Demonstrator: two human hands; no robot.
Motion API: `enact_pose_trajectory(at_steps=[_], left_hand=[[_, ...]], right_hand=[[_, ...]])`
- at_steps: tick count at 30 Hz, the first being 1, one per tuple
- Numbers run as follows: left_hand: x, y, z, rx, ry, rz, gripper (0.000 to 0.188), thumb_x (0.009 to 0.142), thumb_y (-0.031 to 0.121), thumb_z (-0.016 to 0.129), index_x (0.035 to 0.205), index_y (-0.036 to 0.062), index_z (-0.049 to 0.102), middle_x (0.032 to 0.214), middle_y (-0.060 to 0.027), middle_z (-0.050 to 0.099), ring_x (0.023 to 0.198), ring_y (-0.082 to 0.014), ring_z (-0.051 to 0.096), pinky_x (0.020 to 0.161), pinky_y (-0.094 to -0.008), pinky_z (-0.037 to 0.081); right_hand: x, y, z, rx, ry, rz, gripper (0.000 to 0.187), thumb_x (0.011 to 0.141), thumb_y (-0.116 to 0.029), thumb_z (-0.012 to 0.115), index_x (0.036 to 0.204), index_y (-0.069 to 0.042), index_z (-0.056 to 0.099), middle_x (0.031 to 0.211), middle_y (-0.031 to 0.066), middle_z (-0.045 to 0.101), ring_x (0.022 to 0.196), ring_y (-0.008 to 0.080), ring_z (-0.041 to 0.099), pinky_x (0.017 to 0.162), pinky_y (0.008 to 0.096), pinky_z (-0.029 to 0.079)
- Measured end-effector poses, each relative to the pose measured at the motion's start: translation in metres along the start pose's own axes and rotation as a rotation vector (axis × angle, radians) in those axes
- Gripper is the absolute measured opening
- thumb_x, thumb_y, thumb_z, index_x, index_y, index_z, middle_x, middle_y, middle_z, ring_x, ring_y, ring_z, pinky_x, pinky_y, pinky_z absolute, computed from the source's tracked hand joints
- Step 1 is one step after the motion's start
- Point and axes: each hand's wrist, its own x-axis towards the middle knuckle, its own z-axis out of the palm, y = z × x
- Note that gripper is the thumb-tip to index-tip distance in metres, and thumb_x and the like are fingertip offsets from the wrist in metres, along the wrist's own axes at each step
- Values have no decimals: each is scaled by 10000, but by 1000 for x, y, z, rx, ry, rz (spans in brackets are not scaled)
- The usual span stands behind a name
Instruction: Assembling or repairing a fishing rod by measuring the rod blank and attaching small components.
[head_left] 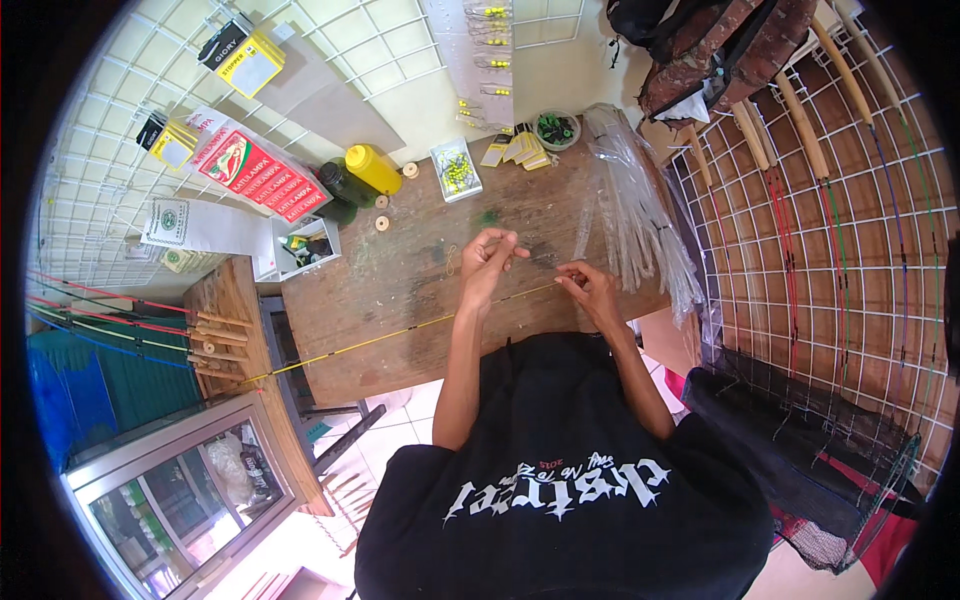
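A person in a black printed shirt (560,470) works at a worn wooden tabletop (400,275), where a small white tray (476,186) of loose yellow-green beads (456,172) lies toward the far edge. On the person's side of the tray, the left hand (490,262) is raised with fingers curled in and thumb laid across them; whether it has hold of anything cannot be told. Nearer the person and to the right of the tray, the right hand (586,288) pinches thumb and fingertips together at the thin end of a yellow rod (400,337) with dark bands, which stretches away to the left, on the person's side of the tray. Just right of the tray are fanned yellow cards (525,149), and beyond them a round tub (556,130) holding dark green pieces too small to identify. Left of the tray stand a yellow bottle (372,168) and a dark bottle (343,188), their contents hidden; farther left, an open white box (322,262) contains dark and green items. Clear plastic sleeves (635,215) lie well to the tray's right.
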Motion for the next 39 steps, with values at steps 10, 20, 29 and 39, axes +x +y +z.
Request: enact_pose_trajectory(at_steps=[10,20,29,39], left_hand=[[8,-23,8,-370,91,-17,184,955,260,587,1008,93,531,932,-139,686,727,-163,639,685,-291,487],[7,-43,27,-711,62,17,131,1003,227,477,996,100,444,1136,-227,620,1015,-304,642,875,-394,511],[8,-68,57,-323,-59,264,230,1015,289,431,1008,75,345,1256,-270,540,1191,-389,535,989,-447,447],[10,-102,78,408,-70,259,183,1003,180,469,970,18,391,925,-189,649,826,-228,655,688,-338,499]], right_hand=[[3,19,-8,42,28,-10,205,859,-113,670,1057,-60,661,940,130,708,875,233,686,766,341,518],[3,15,-11,-101,-95,95,137,879,-109,641,993,-34,650,896,159,701,875,288,688,759,369,511],[5,36,-9,31,-31,-24,170,869,-86,632,1026,-31,663,922,177,694,895,308,680,754,379,502],[5,33,-14,-134,16,-107,235,832,-24,628,1066,1,642,991,201,665,944,363,641,782,413,496]])
